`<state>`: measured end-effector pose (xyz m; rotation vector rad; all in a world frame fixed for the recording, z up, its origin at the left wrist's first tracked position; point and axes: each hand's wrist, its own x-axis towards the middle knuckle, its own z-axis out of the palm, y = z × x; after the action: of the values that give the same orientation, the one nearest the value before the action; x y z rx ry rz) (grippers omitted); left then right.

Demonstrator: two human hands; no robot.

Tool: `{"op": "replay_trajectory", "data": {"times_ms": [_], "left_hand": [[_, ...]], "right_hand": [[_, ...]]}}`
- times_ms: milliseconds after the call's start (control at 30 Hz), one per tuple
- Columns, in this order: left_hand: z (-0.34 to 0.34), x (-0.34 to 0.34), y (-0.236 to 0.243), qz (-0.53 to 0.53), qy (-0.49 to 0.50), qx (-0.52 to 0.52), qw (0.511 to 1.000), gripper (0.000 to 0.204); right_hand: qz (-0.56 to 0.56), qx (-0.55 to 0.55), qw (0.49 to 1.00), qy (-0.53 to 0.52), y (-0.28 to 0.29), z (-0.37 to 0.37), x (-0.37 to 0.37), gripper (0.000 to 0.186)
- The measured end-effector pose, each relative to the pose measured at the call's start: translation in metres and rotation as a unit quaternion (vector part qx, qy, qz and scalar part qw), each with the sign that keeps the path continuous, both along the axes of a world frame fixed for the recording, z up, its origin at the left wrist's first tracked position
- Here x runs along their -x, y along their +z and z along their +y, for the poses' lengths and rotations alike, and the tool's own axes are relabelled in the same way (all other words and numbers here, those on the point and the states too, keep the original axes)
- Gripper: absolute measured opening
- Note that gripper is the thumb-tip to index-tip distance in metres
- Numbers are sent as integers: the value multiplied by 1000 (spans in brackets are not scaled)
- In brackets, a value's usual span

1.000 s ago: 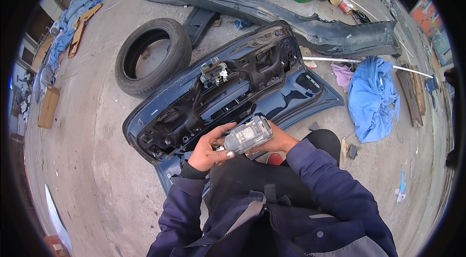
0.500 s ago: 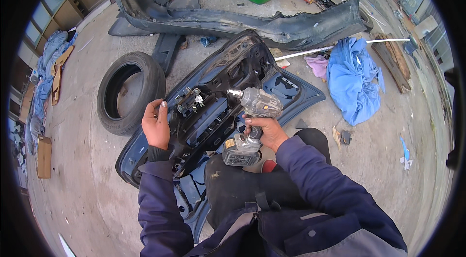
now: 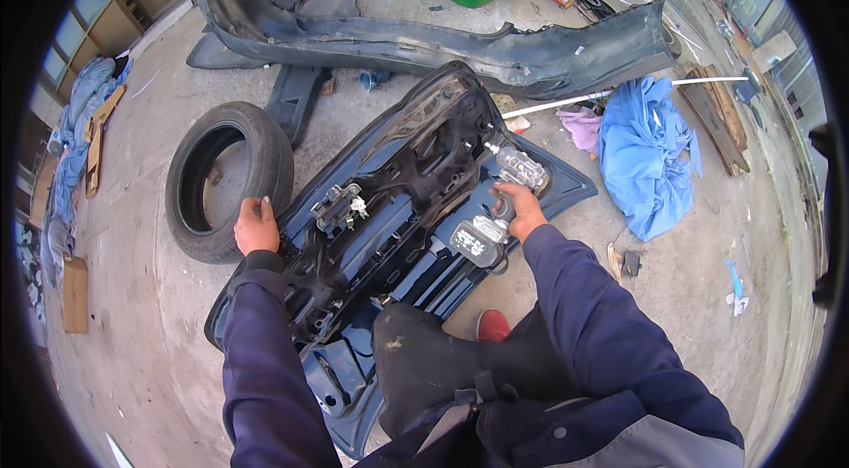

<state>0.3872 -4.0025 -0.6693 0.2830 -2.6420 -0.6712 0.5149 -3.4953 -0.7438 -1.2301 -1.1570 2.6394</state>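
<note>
Work on the dark blue car panel [image 3: 389,203] is looking barely begun: I am gripping a cordless driver [image 3: 500,203] in my right hand [image 3: 522,207] at its right side, left hand [image 3: 256,227] flat on its left edge, latch [image 3: 340,205] not yet removed.

Left hand [image 3: 256,227] now on panel edge [image 3: 292,229]

Person's dress, seen from above. Both arms wear long dark navy sleeves, creased at the elbows and ending at the wrists; the left hand [image 3: 256,227] and right hand [image 3: 522,209] are bare, ungloved. Dark trousers cover the raised knee; grey jacket panels and a red shoe toe show below.
</note>
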Motion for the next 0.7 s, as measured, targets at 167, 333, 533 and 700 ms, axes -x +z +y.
{"op": "replay_trajectory", "data": {"times_ms": [167, 333, 533, 700], "left_hand": [[-10, 17, -7, -38, -5, -29, 999, 30], [-4, 18, -14, -72, 26, 50, 996, 35], [0, 18, -12, -89, 36, 65, 993, 35], [-1, 17, -13, -91, 27, 51, 994, 35]], "right_hand": [[-28, -29, 999, 20, -61, 19, 25, 21], [-44, -13, 999, 18, -95, 24, 48, 20], [-10, 25, 999, 26, -109, 23, 65, 16], [-25, 26, 999, 12, -115, 27, 66, 17]]}}
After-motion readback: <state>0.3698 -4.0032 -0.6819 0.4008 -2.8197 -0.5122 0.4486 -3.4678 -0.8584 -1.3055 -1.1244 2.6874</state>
